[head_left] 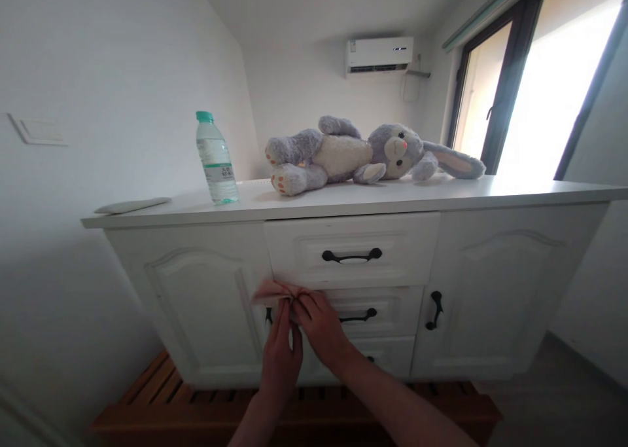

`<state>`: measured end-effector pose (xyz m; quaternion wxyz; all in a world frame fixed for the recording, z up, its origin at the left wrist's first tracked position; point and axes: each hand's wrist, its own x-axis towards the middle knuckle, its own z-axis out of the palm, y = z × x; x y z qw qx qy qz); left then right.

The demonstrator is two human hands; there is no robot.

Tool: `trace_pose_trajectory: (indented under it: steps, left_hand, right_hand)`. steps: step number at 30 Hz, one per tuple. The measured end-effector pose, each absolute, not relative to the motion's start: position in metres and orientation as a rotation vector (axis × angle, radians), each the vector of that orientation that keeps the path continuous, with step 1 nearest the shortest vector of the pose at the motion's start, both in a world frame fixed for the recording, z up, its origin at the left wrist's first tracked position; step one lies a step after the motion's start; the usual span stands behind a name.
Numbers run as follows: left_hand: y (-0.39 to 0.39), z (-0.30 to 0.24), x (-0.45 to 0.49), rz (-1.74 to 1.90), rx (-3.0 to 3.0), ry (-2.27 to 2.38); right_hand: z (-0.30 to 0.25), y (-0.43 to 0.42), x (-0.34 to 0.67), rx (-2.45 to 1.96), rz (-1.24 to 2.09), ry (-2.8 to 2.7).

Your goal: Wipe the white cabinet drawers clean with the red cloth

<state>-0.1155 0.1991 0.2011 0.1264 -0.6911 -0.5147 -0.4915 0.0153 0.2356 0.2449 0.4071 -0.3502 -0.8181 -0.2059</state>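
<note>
A thin, crumpled pink sheet is held up in front of the white cabinet; whether it is paper or cloth I cannot tell. My left hand pinches it from below with the fingertips. My right hand grips its right part, fingers closed and touching the left fingertips. Both hands hide part of the middle drawer's black handle and of the left door's handle. Part of the sheet is hidden behind the fingers.
On the cabinet top stand a water bottle with a green cap and, lying down, a grey plush rabbit. A flat pale object lies at the left edge. Beneath is a slatted wooden bench.
</note>
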Motion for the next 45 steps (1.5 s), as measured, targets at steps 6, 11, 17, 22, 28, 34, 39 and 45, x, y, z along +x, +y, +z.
trace_pose_trajectory:
  steps: [6, 11, 17, 22, 28, 34, 39, 45]
  left_hand:
    - [0.2, 0.182, -0.077, -1.264, -2.219, -1.439]
    - [0.208, 0.196, -0.035, -1.067, -2.415, -1.465]
    - [0.206, 0.238, 0.052, -0.844, -2.793, -1.394]
    - [0.205, 0.223, 0.091, -0.891, -2.857, -1.317]
    - [0.193, 0.178, 0.073, -0.562, -2.97, -1.606]
    - [0.189, 0.156, 0.003, -0.604, -2.782, -1.853]
    - [0.195, 0.147, -0.068, -0.807, -2.6, -1.907]
    - [0.2, 0.184, -0.085, -1.164, -2.396, -1.527]
  right_hand:
    - [0.24, 0.231, 0.064, -0.871, -0.653, -2.234]
    - [0.235, 0.227, 0.115, -1.052, -0.648, -2.204]
    - [0.232, 0.213, 0.206, -1.216, -0.671, -2.099]
    - [0.204, 0.207, 0.24, -1.267, -0.65, -2.05]
    - [0.136, 0.208, 0.223, -1.205, -0.664, -1.982]
    - [0.118, 0.223, 0.139, -1.126, -0.588, -1.933]
    - [0.127, 0.235, 0.058, -1.097, -0.589, -1.996]
    - [0.182, 0.222, 0.04, -1.087, -0.587, -2.0]
